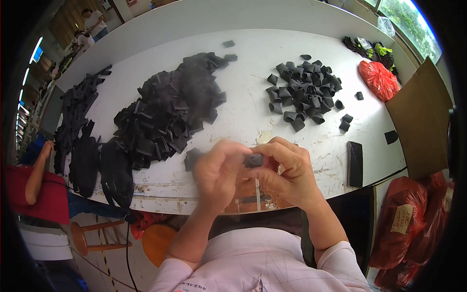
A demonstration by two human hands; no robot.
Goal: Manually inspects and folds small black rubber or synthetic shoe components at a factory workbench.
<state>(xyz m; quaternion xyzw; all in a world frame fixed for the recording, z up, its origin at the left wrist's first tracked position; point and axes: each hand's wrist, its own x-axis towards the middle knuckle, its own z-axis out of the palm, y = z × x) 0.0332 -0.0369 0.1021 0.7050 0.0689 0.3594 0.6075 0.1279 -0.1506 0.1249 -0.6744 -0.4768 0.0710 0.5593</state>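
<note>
Close to the table's front edge, my left hand and my right hand meet around a small black fabric piece, curled into a loop. My right thumb and fingers pinch it from the right. My left fingers close on its other side, partly hidden and a little blurred. Another black piece lies just left of my left hand. Farther left spreads a big heap of flat black pieces. Beyond my right hand sits a pile of black loops, with a few loose ones beside it.
A dark phone-like slab lies at the right. Behind it are a red plastic bag and a cardboard sheet; filled red bags stand below. At the far left, a co-worker's arm reaches to the table near long black strips.
</note>
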